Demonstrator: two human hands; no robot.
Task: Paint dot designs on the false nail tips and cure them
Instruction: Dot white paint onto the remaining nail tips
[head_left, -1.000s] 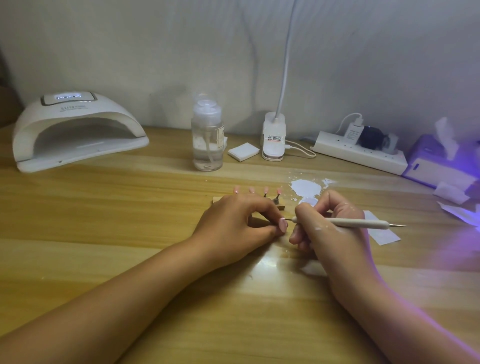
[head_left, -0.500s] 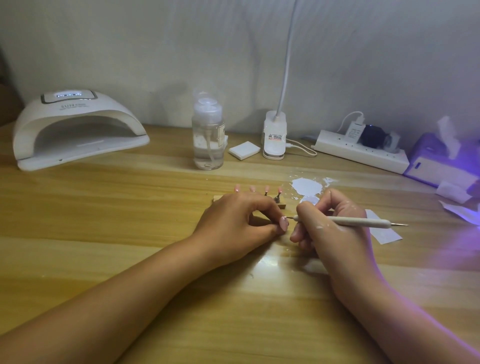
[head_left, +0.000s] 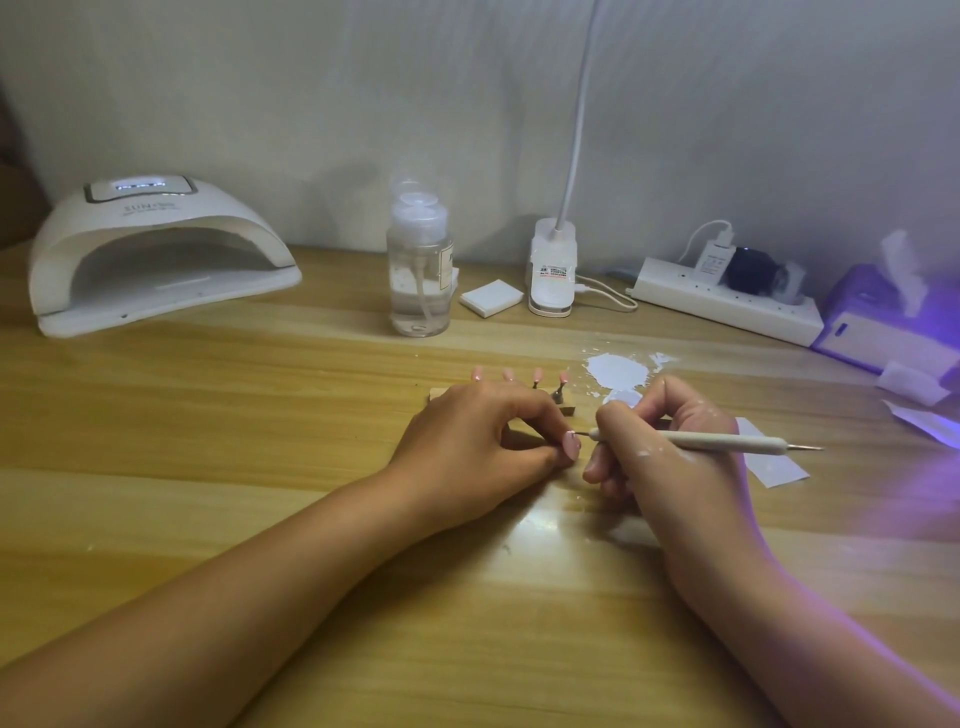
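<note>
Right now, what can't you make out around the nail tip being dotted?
Head view only:
- Dots on the held nail tip: too small to tell.
- Most of the wooden stand: behind the left hand.
- Front of the dotting tool: covered by the right hand.
- The tissue box: purple glare, cut by the right edge.

Open tabletop (head_left: 234, 415) between curing lamp (head_left: 156, 260) and pump bottle (head_left: 420, 280), nail stand (head_left: 560, 396) mid-table, power strip (head_left: 727, 306) and tissue box (head_left: 872, 332) crowding far right.
</note>
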